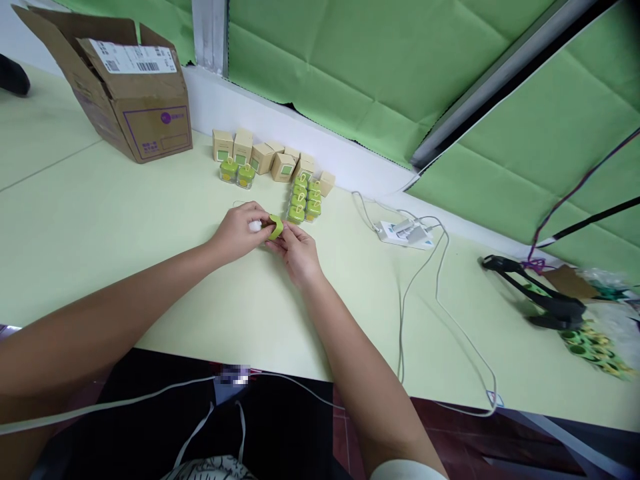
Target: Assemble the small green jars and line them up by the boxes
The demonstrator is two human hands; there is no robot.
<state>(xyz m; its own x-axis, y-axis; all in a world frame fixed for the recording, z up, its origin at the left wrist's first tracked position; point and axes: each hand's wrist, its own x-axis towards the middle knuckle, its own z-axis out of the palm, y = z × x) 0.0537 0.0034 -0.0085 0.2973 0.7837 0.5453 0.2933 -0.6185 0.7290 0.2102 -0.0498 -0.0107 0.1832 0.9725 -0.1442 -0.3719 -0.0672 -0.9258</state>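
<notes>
My left hand (236,232) and my right hand (300,252) meet above the table, both closed at the fingertips. Between them is a small curved green band (277,227), pinched from the left by thumb and finger and from the right by my other fingertips. A small white rounded piece (255,226) shows at my left fingers; whether it joins the band I cannot tell. Just beyond my right hand stand several small clear containers with green lids (299,200) and loops on top. Two more such containers (237,173) sit farther left.
Several small tan boxes (243,147) line the wall. A large open cardboard box (155,127) stands at the back left. To the right lie a power strip (405,235) with white cables, a black frame-like object (537,293) and a pile of green pieces (595,350).
</notes>
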